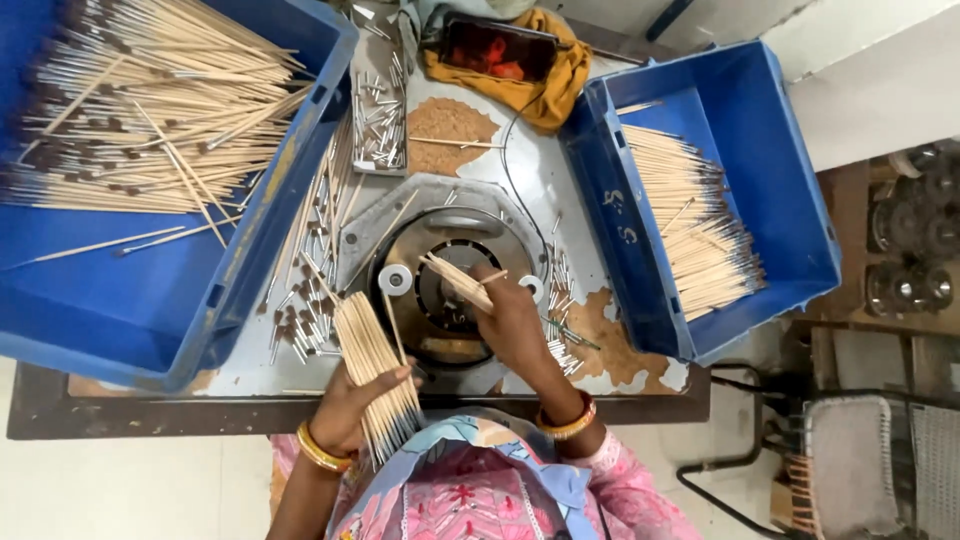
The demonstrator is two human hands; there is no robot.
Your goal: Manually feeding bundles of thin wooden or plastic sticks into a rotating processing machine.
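My left hand (352,405) grips a thick bundle of thin wooden brush sticks (372,360), held upright at the table's near edge. My right hand (512,318) holds a few more sticks (455,278), fanned out over the round metal machine plate (440,245) set into the table. Small metal ferrules (305,310) lie scattered left of the plate, and more lie to its right (560,290).
A blue crate (150,330) of finished brushes sits at the left, another blue crate (780,200) of plain sticks at the right. A tray of ferrules (380,110) and a phone on a yellow cloth (505,55) lie at the back. Metal racks stand at the far right.
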